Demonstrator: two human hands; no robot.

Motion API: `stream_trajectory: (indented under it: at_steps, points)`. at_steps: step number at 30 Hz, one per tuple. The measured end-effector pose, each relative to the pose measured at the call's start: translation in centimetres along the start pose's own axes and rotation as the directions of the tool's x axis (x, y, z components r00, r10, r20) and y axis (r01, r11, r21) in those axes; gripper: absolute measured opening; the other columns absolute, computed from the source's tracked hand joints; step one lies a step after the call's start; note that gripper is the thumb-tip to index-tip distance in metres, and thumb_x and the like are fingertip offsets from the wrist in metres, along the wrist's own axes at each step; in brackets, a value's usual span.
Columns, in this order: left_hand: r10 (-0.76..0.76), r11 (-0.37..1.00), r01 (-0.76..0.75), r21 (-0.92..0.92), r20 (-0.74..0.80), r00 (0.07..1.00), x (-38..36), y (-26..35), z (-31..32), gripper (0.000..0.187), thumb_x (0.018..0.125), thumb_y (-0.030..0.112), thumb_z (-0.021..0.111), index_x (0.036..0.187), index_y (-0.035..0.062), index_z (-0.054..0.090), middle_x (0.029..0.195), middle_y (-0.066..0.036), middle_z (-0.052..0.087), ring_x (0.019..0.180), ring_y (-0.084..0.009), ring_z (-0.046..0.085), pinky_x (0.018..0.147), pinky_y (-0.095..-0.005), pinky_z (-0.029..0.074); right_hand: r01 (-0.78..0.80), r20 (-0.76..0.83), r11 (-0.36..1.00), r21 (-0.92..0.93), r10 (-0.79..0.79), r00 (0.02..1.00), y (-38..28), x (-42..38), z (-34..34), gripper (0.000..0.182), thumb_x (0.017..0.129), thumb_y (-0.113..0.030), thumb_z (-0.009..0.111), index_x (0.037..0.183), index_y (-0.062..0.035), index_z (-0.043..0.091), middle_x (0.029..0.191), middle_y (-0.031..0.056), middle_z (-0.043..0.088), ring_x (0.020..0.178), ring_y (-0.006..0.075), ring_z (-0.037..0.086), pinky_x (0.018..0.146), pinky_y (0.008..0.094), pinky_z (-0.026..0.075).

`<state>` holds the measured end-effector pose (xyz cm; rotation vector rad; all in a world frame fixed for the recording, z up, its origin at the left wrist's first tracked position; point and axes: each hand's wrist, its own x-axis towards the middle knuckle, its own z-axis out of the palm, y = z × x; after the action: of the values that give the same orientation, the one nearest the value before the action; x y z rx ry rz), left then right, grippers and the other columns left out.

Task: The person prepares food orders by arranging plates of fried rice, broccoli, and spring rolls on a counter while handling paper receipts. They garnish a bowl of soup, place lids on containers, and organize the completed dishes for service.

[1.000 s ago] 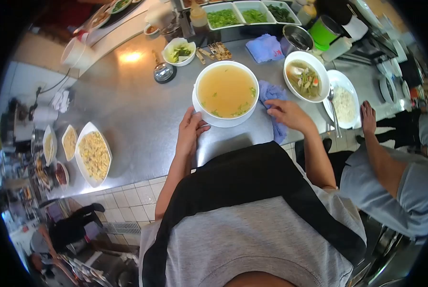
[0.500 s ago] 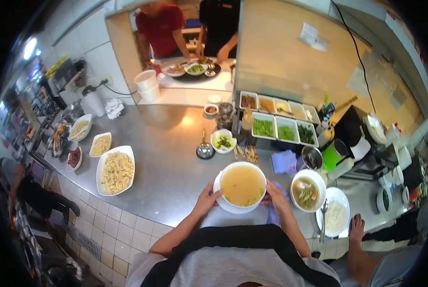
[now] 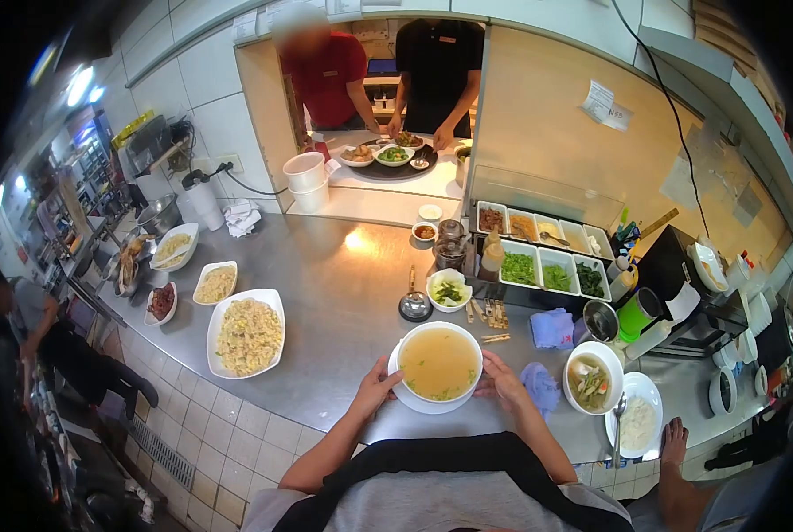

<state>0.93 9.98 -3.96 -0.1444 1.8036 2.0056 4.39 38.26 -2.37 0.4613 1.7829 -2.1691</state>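
1. I see both hands on the big white round bowl of clear yellow broth point(image 3: 439, 363), lower centre of frame, sitting on a white saucer plate point(image 3: 414, 401) on the brushed steel table point(image 3: 334, 293).
2. Left hand point(image 3: 374, 388): fingers curled vs the bowl/plate edge on its left side, gripping it. Right hand point(image 3: 504, 381): fingers wrapped on the right rim, same hold.
3. Step in hand, as I judge it: two-handed grip on the soup. Can't tell if it's lifted or resting on the table.
4. Just right of the right hand: crumpled blue cloth point(image 3: 538, 387), then a smaller white bowl of veg soup point(image 3: 589, 381) and a white plate of rice w/ spoon point(image 3: 637, 424). A co-worker's hand point(image 3: 673, 439) rests at the table edge, lower right.
5. Left of frame: white rectangular dish of fried noodles point(image 3: 248, 335), well apart.
6. Next move calls for: level carry, slow, broth is near the rim so a tilt would likely spill; watch the cloth & veg bowl close on the right.
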Motion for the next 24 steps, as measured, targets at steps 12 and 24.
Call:
stream_trajectory:
  at_steps: [12, 24]
  points:
    - [0.054, 0.996, -0.059, 0.069, 0.067, 0.996, 3.7, 0.8, -8.0, 0.081, 0.083, 0.032, 0.065, 0.141, -0.0026, 0.019, 0.103, -0.009, 0.057, 0.077, -0.0124, 0.056, 0.06, -0.0248, 0.048, 0.385, 0.261, 0.152, -0.91, -0.51, 0.82, -17.7, 9.3, 6.1, 0.037, 0.087, -0.035, 0.052, 0.105, -0.0044, 0.06, 0.088, 0.0161, 0.064, 0.083, 0.0289, 0.062, 0.076, 0.0354, 0.049]
    - [0.5, 0.803, -0.429, 0.414, -0.074, 0.863, 5.4, 0.4, -12.9, 0.03, 0.084, 0.015, 0.061, 0.111, 0.0038, 0.058, 0.095, -0.01, 0.059, 0.074, -0.0173, 0.059, 0.064, -0.0282, 0.049, 0.802, -0.178, 0.232, -0.55, -0.971, 0.159, -60.3, 25.9, 19.9, 0.035, 0.086, -0.033, 0.055, 0.096, -0.001, 0.064, 0.076, 0.0073, 0.065, 0.072, 0.0157, 0.065, 0.057, 0.027, 0.05]
